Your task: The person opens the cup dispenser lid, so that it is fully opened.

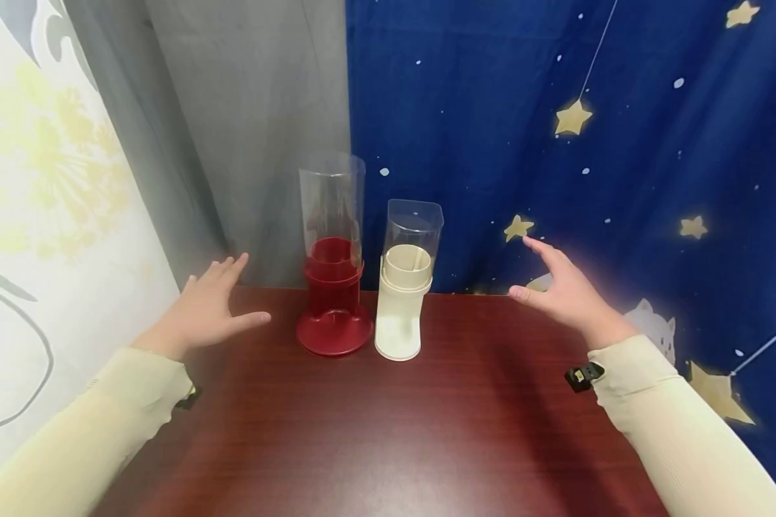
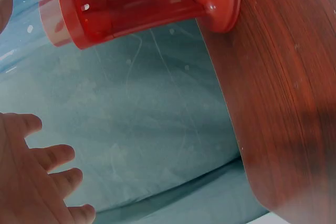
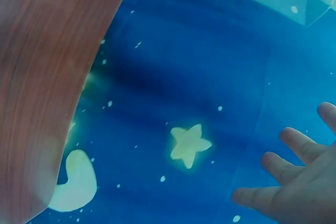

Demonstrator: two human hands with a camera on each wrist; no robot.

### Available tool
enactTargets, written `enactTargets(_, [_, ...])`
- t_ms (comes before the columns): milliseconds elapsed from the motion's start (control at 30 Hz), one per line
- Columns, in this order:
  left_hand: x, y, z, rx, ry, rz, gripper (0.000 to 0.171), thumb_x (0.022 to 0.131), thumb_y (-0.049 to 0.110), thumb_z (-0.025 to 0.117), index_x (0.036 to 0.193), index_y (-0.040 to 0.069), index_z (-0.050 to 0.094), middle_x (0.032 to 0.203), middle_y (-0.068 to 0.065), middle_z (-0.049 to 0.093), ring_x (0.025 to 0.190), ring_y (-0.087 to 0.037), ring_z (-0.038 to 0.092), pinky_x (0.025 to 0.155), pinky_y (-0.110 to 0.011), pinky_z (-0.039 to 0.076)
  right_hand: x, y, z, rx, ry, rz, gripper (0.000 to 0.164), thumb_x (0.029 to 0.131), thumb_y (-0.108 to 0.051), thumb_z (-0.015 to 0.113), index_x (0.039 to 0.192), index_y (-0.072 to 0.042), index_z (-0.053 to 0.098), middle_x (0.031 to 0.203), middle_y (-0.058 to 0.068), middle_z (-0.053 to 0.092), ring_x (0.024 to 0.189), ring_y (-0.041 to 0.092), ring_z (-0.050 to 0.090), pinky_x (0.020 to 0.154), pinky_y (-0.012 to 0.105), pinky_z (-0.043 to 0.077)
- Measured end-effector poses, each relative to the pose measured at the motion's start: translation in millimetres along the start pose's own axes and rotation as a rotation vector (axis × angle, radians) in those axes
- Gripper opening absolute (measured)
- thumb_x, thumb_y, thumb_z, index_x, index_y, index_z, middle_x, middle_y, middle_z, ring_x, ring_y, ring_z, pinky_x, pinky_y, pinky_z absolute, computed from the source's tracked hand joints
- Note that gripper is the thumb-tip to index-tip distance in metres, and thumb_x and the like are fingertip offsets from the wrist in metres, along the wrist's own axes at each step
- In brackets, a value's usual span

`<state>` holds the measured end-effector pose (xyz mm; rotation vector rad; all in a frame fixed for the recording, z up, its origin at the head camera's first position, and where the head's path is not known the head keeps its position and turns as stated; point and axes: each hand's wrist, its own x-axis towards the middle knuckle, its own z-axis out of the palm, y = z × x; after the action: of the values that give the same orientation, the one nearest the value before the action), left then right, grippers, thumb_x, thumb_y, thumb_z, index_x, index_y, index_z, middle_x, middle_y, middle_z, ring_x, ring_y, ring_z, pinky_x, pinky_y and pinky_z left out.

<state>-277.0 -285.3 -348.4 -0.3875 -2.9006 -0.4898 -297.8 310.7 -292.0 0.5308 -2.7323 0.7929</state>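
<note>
Two dispensers with clear upper tubes stand upright side by side near the table's back edge. The taller has a red base (image 1: 333,330) with a round foot; the shorter has a cream base (image 1: 398,323). My left hand (image 1: 200,305) hovers left of the red dispenser, fingers spread, touching nothing. To the right of the cream one, my right hand (image 1: 565,291) is held up with its thumb apart from the fingers. In the left wrist view the red dispenser (image 2: 152,3) lies across the top, beyond my fingers (image 2: 55,156). The right wrist view shows my fingers (image 3: 294,148) spread and holding nothing.
The dark reddish wooden table (image 1: 388,431) spreads out in front of both dispensers. Behind it hang a grey curtain (image 1: 252,108) and a blue curtain (image 1: 478,86) with yellow stars. A white patterned cloth (image 1: 52,215) borders the left side.
</note>
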Motion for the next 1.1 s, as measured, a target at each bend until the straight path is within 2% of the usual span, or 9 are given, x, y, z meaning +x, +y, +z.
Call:
enactTargets(100, [3.0, 2.0, 3.0, -0.036, 0.012, 0.017, 0.121, 0.088, 0.071, 0.071, 0.170, 0.008, 0.008, 0.171, -0.030, 0.019, 0.156, -0.057, 0.014, 0.119, -0.081, 0.010, 3.2, -7.1, -1.3, 0.030, 0.013, -0.014, 0.098, 0.089, -0.040, 0.083, 0.167, -0.018, 0.029, 0.167, 0.025, 0.034, 0.156, 0.048, 0.025, 0.118, 0.074, 0.027])
enactTargets(300, [7.5, 6.6, 4.7, -0.121, 0.022, 0.020, 0.119, 0.089, 0.067, 0.074, 0.171, 0.012, 0.006, 0.174, -0.022, 0.019, 0.159, -0.052, 0.014, 0.123, -0.074, 0.015, 11.2, -23.0, -0.2, 0.057, 0.009, -0.027, 0.096, 0.089, -0.039, 0.083, 0.167, -0.017, 0.030, 0.166, 0.024, 0.036, 0.153, 0.047, 0.032, 0.117, 0.073, 0.031])
enactTargets(467, [11.1, 9.9, 7.3, -0.158, 0.027, 0.017, 0.116, 0.091, 0.066, 0.072, 0.171, 0.016, 0.006, 0.175, -0.017, 0.019, 0.160, -0.046, 0.016, 0.125, -0.069, 0.020, 18.6, -35.1, 1.7, 0.073, -0.003, -0.018, 0.095, 0.090, -0.035, 0.083, 0.167, -0.020, 0.030, 0.169, 0.019, 0.033, 0.158, 0.044, 0.025, 0.122, 0.072, 0.025])
enactTargets(700, [13.1, 14.9, 7.9, -0.170, 0.026, -0.012, 0.119, 0.088, 0.071, 0.072, 0.171, 0.020, 0.004, 0.175, -0.017, 0.018, 0.159, -0.046, 0.019, 0.122, -0.071, 0.025, 27.9, -46.5, 4.7, 0.091, -0.026, -0.004, 0.095, 0.091, -0.039, 0.082, 0.168, -0.026, 0.029, 0.172, 0.013, 0.030, 0.159, 0.038, 0.026, 0.124, 0.068, 0.024])
enactTargets(833, [15.3, 18.0, 8.9, -0.196, 0.016, -0.041, 0.121, 0.086, 0.073, 0.072, 0.171, 0.024, 0.002, 0.176, -0.014, 0.016, 0.160, -0.044, 0.018, 0.121, -0.072, 0.026, 32.9, -50.9, 8.0, 0.110, 0.002, -0.021, 0.095, 0.089, -0.038, 0.084, 0.167, -0.024, 0.032, 0.170, 0.013, 0.034, 0.157, 0.038, 0.030, 0.124, 0.066, 0.026])
enactTargets(1000, [18.9, 22.4, 12.5, -0.213, 0.003, -0.050, 0.124, 0.085, 0.070, 0.075, 0.171, 0.021, 0.002, 0.176, -0.017, 0.014, 0.159, -0.047, 0.018, 0.118, -0.074, 0.028, 36.8, -58.4, 11.5, 0.137, 0.013, -0.033, 0.096, 0.088, -0.037, 0.086, 0.166, -0.021, 0.033, 0.168, 0.015, 0.038, 0.154, 0.041, 0.033, 0.123, 0.066, 0.028])
enactTargets(1100, [22.4, 23.9, 14.5, -0.220, 0.003, -0.069, 0.126, 0.083, 0.071, 0.076, 0.171, 0.023, 0.000, 0.176, -0.017, 0.014, 0.159, -0.047, 0.019, 0.117, -0.075, 0.030, 38.3, -62.9, 11.6, 0.144, 0.009, -0.032, 0.095, 0.089, -0.037, 0.085, 0.166, -0.020, 0.033, 0.168, 0.016, 0.037, 0.154, 0.043, 0.034, 0.123, 0.067, 0.029])
